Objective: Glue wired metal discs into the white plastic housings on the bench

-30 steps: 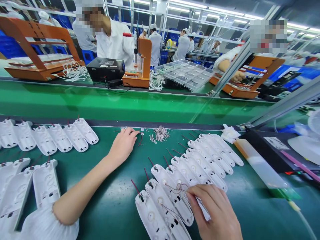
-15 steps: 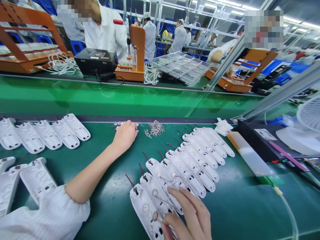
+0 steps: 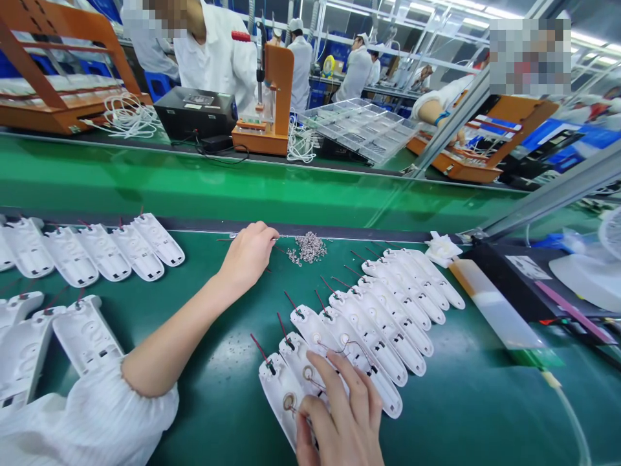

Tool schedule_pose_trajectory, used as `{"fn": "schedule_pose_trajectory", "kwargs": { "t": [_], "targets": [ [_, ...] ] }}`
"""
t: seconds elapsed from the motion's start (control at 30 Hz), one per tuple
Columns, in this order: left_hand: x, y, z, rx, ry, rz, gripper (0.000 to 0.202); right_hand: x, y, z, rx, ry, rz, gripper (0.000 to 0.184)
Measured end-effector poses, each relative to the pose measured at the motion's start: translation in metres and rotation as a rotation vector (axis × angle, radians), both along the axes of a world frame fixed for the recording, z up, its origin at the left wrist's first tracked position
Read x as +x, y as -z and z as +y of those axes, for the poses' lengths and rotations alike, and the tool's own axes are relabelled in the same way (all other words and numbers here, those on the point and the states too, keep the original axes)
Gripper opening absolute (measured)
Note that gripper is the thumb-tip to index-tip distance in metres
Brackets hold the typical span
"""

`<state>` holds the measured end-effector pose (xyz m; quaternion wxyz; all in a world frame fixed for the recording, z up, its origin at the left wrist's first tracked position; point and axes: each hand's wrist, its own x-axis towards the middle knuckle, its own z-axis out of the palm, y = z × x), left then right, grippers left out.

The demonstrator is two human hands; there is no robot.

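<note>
We work at a green table (image 3: 218,395) that fills the lower view, with a brighter green belt (image 3: 242,188) running across beyond it and, past that, co-workers in white at orange fixtures (image 3: 264,139) under strip lights.

On the table a fanned row of white shells (image 3: 388,317) runs from low centre up toward the right, each shell's long axis slanting from upper left to lower right, a red wire stub at its upper end. More shells (image 3: 97,252) lie along the left side, well apart from this row.

Our right hand (image 3: 339,421) lies flat on the nearest shells at the bottom, fingers spread and pressing down; it pins thin wires there, and small round discs (image 3: 290,402) sit just beside the fingertips. It grips nothing that we can see.

Our left hand (image 3: 250,255) reaches far forward to the table's far edge, fingers pinched narrow on some small part too tiny to name. A heap of small metal bits (image 3: 308,247) lies just to its right, near but not touching.

So the loose parts lie forward and left of the shell row, nearer the left hand; the shells lie under the right.
</note>
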<state>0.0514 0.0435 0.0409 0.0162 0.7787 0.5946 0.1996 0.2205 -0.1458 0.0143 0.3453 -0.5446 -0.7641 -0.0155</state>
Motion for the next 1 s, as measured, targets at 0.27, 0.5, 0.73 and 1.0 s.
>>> {"fn": "schedule_pose_trajectory", "kwargs": {
  "t": [0.27, 0.5, 0.73, 1.0],
  "targets": [
    [0.004, -0.023, -0.011, 0.267, 0.042, -0.081, 0.017, -0.008, -0.005, 0.002, 0.062, 0.003, -0.058, 0.030],
    [0.010, -0.032, -0.018, 0.250, 0.134, -0.331, 0.006, -0.011, 0.000, 0.001, 0.044, -0.009, -0.046, 0.032],
    [0.031, -0.041, -0.037, -0.002, 0.211, -0.581, 0.009, 0.014, -0.041, 0.011, 0.104, -0.017, -0.044, 0.017],
    [0.070, -0.046, -0.073, -0.695, 0.429, -0.930, 0.008, 0.057, -0.062, 0.051, 0.052, 0.046, -0.116, 0.037]
  ]
}}
